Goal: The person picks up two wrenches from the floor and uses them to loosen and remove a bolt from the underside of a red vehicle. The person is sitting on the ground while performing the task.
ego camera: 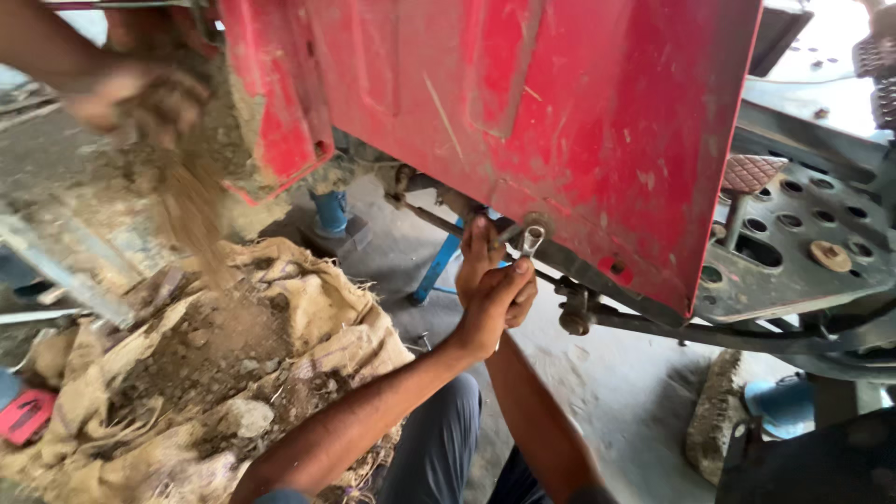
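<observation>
Both of your hands are closing together around a small ring spanner (529, 241), your left hand (493, 297) wrapping its handle and your right hand (478, 250) pressing in behind it, so the ring end is sitting at the lower edge of the red metal panel (579, 121), just above the dark linkage rod (653, 317). To the left, another person's hand (140, 98) is scraping dirt off the panel, and it is falling onto the burlap sack (308, 308) on the floor.
</observation>
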A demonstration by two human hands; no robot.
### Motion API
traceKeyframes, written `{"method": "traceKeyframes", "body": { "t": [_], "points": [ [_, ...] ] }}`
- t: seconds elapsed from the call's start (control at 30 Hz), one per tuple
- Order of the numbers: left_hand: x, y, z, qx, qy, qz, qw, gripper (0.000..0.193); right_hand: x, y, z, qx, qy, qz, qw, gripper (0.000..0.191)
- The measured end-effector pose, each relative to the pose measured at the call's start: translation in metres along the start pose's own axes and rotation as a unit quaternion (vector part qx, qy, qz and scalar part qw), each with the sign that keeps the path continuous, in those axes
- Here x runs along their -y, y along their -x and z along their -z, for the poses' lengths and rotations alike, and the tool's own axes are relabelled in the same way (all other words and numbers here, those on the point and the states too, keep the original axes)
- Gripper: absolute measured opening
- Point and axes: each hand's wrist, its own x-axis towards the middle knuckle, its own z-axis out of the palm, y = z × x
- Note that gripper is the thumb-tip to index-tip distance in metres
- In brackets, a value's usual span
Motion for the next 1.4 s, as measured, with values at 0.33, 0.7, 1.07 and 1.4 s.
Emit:
{"method": "traceKeyframes", "body": {
  "t": [0.33,0.7,1.07,1.4],
  "points": [
    [-0.010,-0.001,-0.010,-0.011,-0.017,-0.003,1.000,0.049,-0.010,-0.039,-0.053,0.044,0.054,0.055,0.996,0.040],
    [-0.027,-0.015,-0.021,-0.059,-0.067,-0.019,0.996,0.064,0.061,-0.018,0.019,0.126,0.246,-0.001,0.961,0.032],
    [-0.016,-0.022,-0.015,-0.069,-0.076,-0.045,0.994,0.054,0.052,-0.029,0.039,0.142,0.234,-0.012,0.962,0.026],
    [-0.033,-0.017,-0.008,-0.161,-0.082,-0.098,0.979,0.040,0.080,-0.007,0.086,0.184,0.402,0.149,0.885,0.027]
  ]
}}
